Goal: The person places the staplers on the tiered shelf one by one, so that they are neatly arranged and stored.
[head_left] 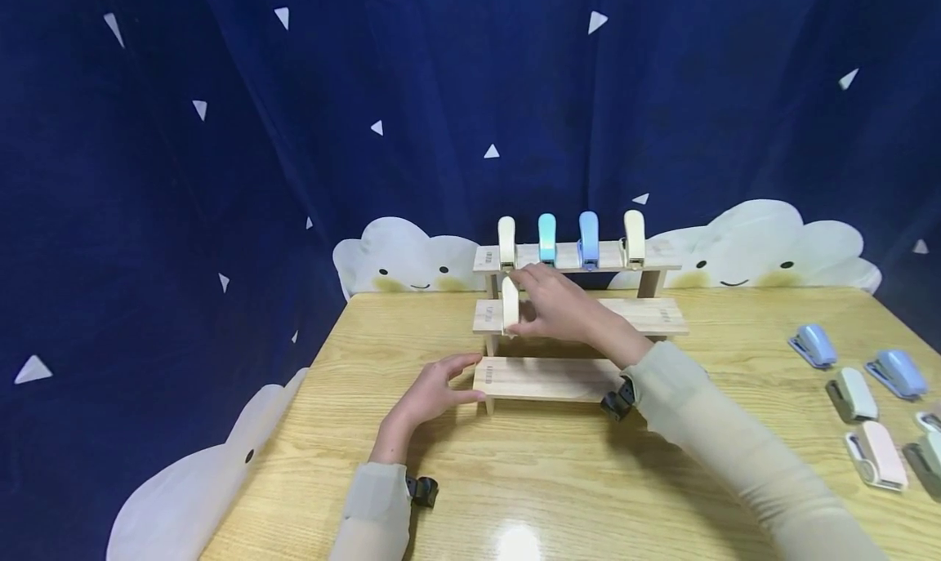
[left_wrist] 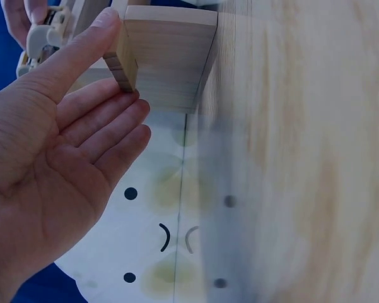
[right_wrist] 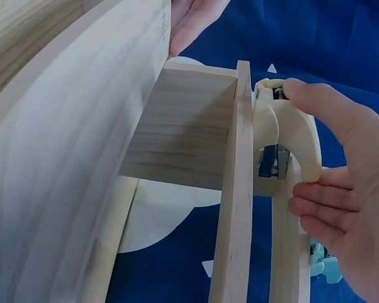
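Note:
My right hand (head_left: 562, 304) holds a cream stapler (head_left: 510, 304) upright at the left end of the middle shelf (head_left: 639, 314) of a wooden rack. The thumb is at the stapler's lower end and the fingers at its upper end; in the right wrist view the stapler (right_wrist: 296, 129) stands against the board. At the left end of the lowest shelf (head_left: 551, 379) is my left hand (head_left: 434, 394), its thumb and fairly straight fingers spread about the board's end (left_wrist: 121, 60). Both wrists wear a small black camera.
Along the top shelf (head_left: 529, 255) stand a cream stapler (head_left: 506, 241), a teal one (head_left: 547, 238), a blue one (head_left: 588, 238) and another cream one (head_left: 634, 236). Several blue, white and pink staplers (head_left: 878, 455) lie at the table's right. A dark blue curtain (head_left: 441, 71) hangs behind.

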`<state>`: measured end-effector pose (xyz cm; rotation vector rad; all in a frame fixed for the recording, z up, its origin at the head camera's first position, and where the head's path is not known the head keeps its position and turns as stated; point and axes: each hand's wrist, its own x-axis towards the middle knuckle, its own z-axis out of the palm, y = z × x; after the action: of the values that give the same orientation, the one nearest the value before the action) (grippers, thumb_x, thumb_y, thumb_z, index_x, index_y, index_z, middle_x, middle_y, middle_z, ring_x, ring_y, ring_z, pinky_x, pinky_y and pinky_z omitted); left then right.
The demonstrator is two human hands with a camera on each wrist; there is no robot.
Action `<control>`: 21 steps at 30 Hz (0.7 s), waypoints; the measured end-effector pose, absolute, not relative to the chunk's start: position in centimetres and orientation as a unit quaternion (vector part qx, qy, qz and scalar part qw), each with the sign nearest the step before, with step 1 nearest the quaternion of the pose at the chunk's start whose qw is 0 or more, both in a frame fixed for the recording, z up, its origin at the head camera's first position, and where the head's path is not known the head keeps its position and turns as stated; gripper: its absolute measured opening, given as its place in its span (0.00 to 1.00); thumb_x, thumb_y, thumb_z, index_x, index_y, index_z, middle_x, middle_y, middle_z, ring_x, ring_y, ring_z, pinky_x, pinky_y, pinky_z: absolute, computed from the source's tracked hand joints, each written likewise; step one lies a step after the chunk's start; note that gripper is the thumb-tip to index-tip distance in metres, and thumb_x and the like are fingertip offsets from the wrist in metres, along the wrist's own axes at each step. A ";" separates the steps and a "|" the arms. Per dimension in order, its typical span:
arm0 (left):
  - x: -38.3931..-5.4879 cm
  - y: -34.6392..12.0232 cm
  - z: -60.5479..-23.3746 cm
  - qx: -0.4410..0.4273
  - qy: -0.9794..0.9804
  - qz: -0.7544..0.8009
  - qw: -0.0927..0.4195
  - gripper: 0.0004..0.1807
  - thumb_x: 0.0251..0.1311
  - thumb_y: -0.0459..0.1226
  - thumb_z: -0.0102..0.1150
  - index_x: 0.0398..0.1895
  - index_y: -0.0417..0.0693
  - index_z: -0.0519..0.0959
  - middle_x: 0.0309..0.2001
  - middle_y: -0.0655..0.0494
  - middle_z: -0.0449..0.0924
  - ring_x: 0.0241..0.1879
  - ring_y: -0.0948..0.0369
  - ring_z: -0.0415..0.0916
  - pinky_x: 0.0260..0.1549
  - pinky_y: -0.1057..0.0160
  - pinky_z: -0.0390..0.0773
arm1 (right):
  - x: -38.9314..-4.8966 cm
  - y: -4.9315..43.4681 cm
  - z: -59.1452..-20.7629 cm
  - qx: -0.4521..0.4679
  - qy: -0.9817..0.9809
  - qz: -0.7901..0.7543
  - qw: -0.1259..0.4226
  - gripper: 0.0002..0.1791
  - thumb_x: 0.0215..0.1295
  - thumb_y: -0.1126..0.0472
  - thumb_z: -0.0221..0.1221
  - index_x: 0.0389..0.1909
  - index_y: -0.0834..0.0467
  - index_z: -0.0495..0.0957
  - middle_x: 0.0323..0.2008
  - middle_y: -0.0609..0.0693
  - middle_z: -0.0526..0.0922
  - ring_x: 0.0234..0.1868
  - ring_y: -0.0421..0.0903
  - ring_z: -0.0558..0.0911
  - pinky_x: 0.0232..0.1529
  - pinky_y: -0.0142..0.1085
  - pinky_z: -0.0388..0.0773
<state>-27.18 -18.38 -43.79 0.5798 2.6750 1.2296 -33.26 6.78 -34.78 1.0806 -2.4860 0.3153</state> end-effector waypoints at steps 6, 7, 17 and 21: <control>-27.1 -18.4 -43.7 0.189 0.888 0.413 0.074 0.38 0.57 0.45 0.68 0.71 0.48 0.67 0.72 0.48 0.65 0.70 0.41 0.63 0.69 0.45 0.68 | -33.4 6.7 -35.0 0.381 -0.896 0.131 0.187 0.46 0.52 0.41 0.70 0.62 0.67 0.69 0.53 0.61 0.78 0.55 0.56 0.77 0.60 0.48 0.78; -27.1 -18.4 -43.7 0.189 0.888 0.413 0.074 0.38 0.57 0.45 0.68 0.71 0.48 0.67 0.72 0.48 0.65 0.70 0.41 0.63 0.69 0.45 0.68 | -33.4 6.7 -35.0 0.380 -0.896 0.134 0.185 0.45 0.52 0.41 0.70 0.63 0.67 0.69 0.53 0.61 0.78 0.55 0.56 0.77 0.60 0.48 0.78; -27.1 -18.4 -43.8 0.189 0.889 0.410 0.072 0.38 0.57 0.45 0.69 0.71 0.48 0.67 0.72 0.49 0.65 0.70 0.42 0.63 0.70 0.46 0.68 | -32.5 7.4 -34.6 0.376 -0.895 0.152 0.185 0.49 0.53 0.36 0.68 0.67 0.64 0.66 0.58 0.60 0.76 0.60 0.57 0.76 0.65 0.50 0.76; -27.2 -18.5 -43.8 0.191 0.890 0.409 0.071 0.38 0.57 0.45 0.68 0.71 0.48 0.67 0.72 0.49 0.65 0.70 0.42 0.63 0.70 0.46 0.68 | -31.3 8.9 -33.9 0.367 -0.897 0.173 0.176 0.49 0.54 0.37 0.68 0.69 0.62 0.64 0.62 0.60 0.74 0.64 0.57 0.73 0.66 0.53 0.74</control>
<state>-27.22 -18.51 -43.85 0.5758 2.6752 1.2293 -31.28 8.88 -33.86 1.0405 -2.5399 0.4911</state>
